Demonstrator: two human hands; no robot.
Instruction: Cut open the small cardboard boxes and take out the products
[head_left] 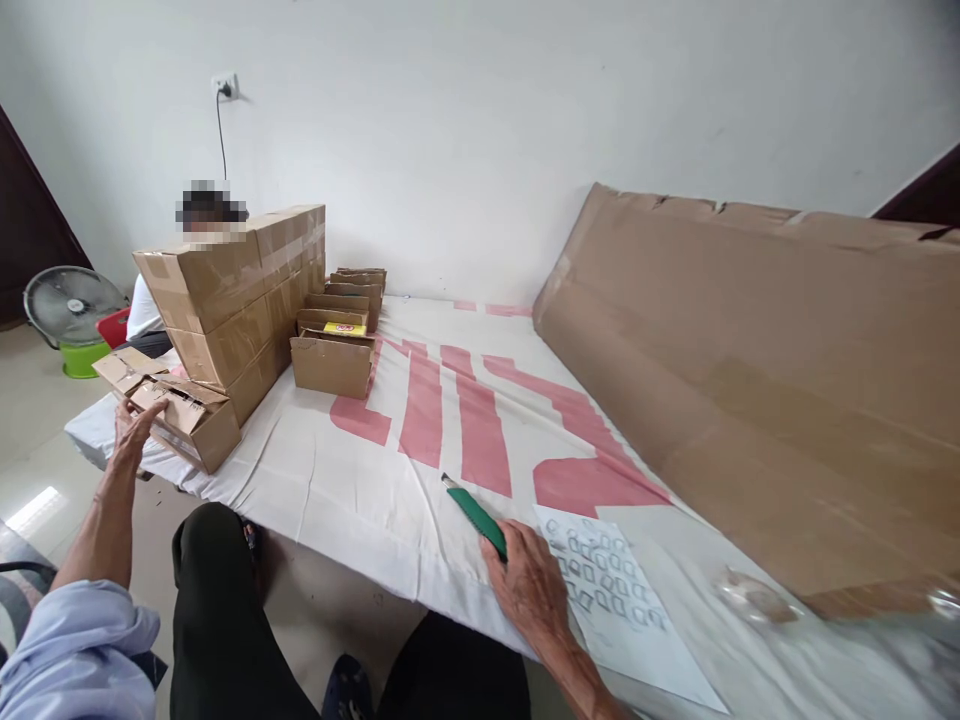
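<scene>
My right hand (529, 580) is closed around a green box cutter (472, 512). Its tip points forward and left, over the white cloth. At the table's left end, my left hand (136, 425) grips the near side of a small cardboard box (206, 435), with the fingers partly hidden. That box has its top flaps partly raised, and its contents cannot be made out. Close to my right wrist, a sheet of paper (611, 590) with rows of small drawn shapes lies on the cloth.
Taped cartons (225, 275) are stacked behind the small box, with a person (214, 212) beyond them. Several open boxes (334, 365) stand in a row, one showing a yellow item (345, 328). A large cardboard piece (757, 370) leans at right. A fan (75, 305) stands left.
</scene>
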